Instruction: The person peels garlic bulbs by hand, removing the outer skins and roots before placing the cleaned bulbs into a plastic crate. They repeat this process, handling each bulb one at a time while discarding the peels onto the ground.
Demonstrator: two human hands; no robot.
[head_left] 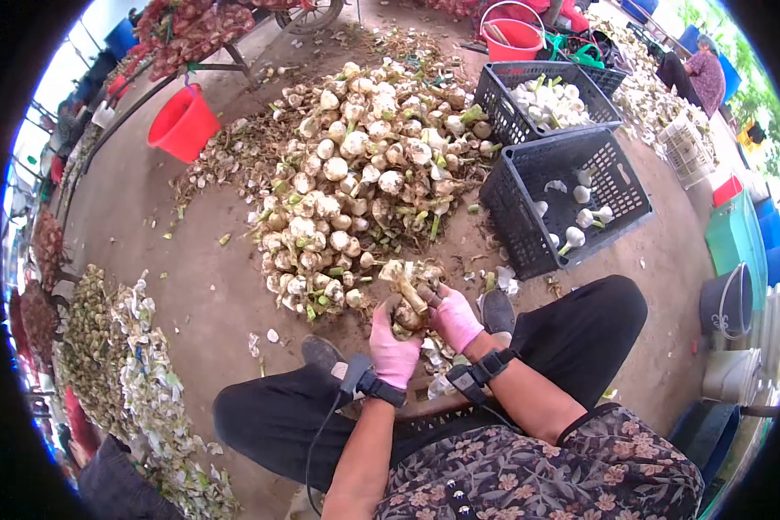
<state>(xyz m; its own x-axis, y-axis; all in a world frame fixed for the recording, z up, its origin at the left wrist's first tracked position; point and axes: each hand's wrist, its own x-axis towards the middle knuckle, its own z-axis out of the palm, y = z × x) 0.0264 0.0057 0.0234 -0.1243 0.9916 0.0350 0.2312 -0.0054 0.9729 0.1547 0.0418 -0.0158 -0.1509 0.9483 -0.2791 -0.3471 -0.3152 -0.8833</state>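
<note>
Both my hands wear pink gloves with darkened fingertips and meet low in front of the garlic heap (355, 165). My left hand (396, 345) is closed around a garlic bulb (410, 314) with a thick pale stem. From the other side, my right hand (456, 321) grips the same garlic near its stem; its fingertips are partly hidden. Peeled skins (438, 355) lie just below the hands, between my legs. To the right, a black crate (529, 234) contains several cleaned white bulbs, and the crate behind it (503, 117) has many more.
A red bucket (185, 126) stands left of the heap, and another red bucket (513, 39) is behind the crates. Garlic and skins form a long pile (139, 364) at the left. Tubs and a grey bucket (726, 299) line the right side. Another person (706, 76) sits at the far right.
</note>
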